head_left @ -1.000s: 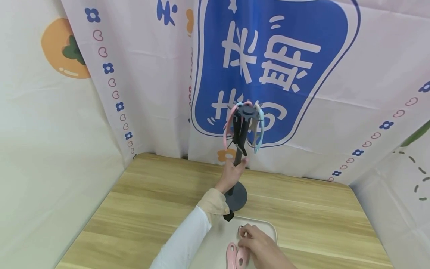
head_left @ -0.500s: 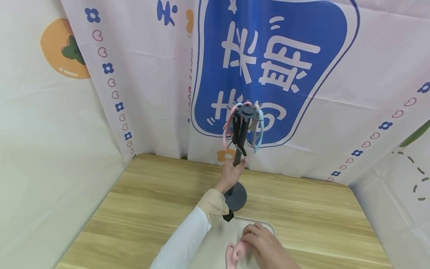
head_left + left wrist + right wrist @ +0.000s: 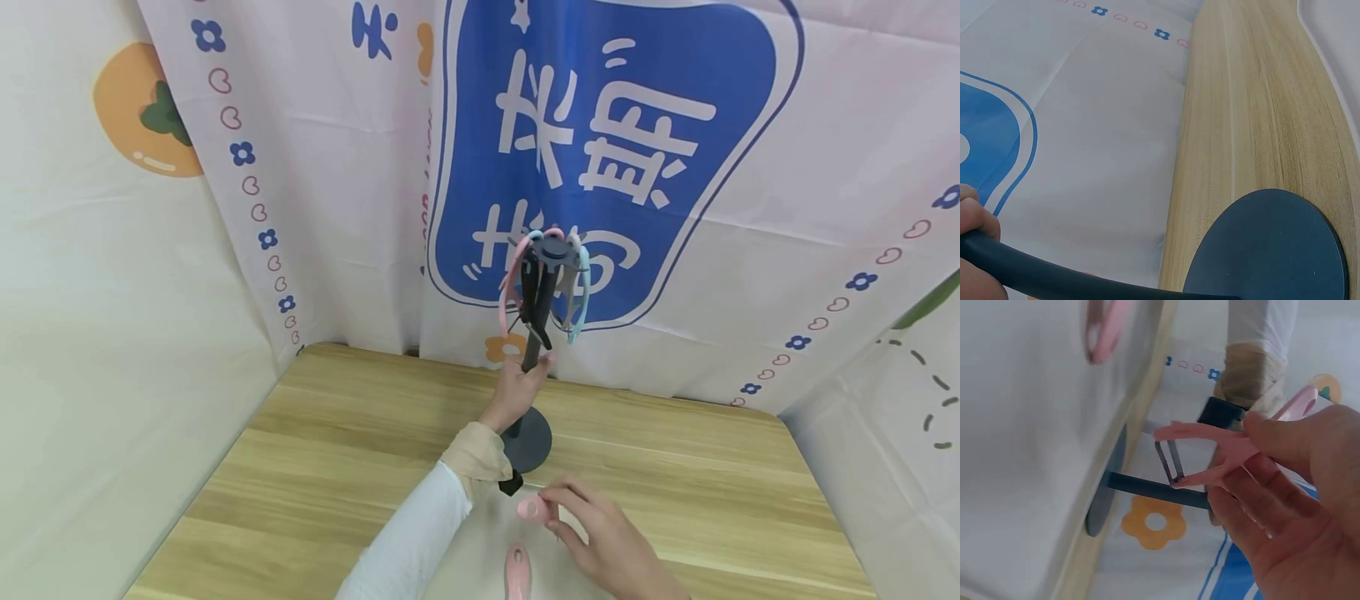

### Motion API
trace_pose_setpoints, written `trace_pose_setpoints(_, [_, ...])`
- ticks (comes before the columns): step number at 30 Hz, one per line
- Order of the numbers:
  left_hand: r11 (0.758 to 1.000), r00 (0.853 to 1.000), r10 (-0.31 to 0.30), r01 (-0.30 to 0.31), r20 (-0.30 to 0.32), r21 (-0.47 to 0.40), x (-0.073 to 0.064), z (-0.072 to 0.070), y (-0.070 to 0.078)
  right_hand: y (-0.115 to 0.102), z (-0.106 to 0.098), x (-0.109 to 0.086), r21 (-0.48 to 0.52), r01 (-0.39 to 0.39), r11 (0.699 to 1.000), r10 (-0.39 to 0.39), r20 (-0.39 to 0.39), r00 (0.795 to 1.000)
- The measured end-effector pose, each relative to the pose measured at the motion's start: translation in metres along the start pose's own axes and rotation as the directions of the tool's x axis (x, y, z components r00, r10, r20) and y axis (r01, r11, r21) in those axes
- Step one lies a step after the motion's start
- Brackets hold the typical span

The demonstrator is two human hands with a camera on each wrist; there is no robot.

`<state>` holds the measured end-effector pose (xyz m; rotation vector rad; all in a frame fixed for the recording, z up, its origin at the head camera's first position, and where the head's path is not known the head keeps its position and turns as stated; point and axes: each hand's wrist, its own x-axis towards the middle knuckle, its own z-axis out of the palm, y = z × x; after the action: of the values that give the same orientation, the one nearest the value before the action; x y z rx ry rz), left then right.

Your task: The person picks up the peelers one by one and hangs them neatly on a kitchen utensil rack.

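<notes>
My left hand (image 3: pixel 516 392) grips the pole of a dark utensil stand (image 3: pixel 527 442), which stands upright on a round base. In the left wrist view its fingers (image 3: pixel 975 219) wrap the dark pole. My right hand (image 3: pixel 600 533) pinches a pink Y-shaped peeler (image 3: pixel 1229 444) between thumb and fingers, its metal blade facing away from the palm. The head view shows the holed end of its handle, a little above the tray (image 3: pixel 480 542). Another pink utensil (image 3: pixel 517 571) with a holed handle lies on the tray; its far end is out of frame.
Pink, pale blue (image 3: pixel 580 308) and black utensils hang from the hooked top (image 3: pixel 553 248) of the stand. A wooden table (image 3: pixel 675 467) lies under everything. A printed cloth (image 3: pixel 360 208) closes off the back and sides.
My right hand has lifted the pink peeler off the tray, away from the other pink utensil, and turned its holed end toward the stand. My left hand has stayed on the pole.
</notes>
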<state>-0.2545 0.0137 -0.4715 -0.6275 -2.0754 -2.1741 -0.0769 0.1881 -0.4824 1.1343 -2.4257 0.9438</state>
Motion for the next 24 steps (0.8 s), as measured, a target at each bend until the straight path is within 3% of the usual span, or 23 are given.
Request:
trace_pose_setpoints(6, [1.0,1.0,-0.007,0.007,-0.004,0.016,0.0,0.0,0.0,-0.007,-0.017,0.015,0.012,-0.029,1.0,0.029,-0.074,0.997])
trace_pose_setpoints(13, [1.0,1.0,-0.017,0.017,-0.009,0.025,0.001,-0.001,0.0,-0.011,-0.037,0.038,0.015,0.027,1.0,-0.023,-0.229,0.973])
trace_pose_setpoints(16, [0.999,1.0,-0.024,0.025,-0.01,0.025,0.0,-0.001,0.001,-0.012,-0.046,0.05,0.024,0.075,0.997,-0.065,-0.302,0.951])
trace_pose_setpoints(20, [0.999,1.0,-0.023,0.024,-0.011,0.022,0.0,0.0,0.001,-0.01,-0.057,0.067,0.002,0.171,0.985,-0.154,-0.419,0.895])
trace_pose_setpoints(24, [0.999,1.0,-0.022,0.023,-0.008,0.028,0.0,0.0,0.002,-0.012,-0.069,0.082,-0.022,0.182,0.983,-0.17,-0.489,0.856])
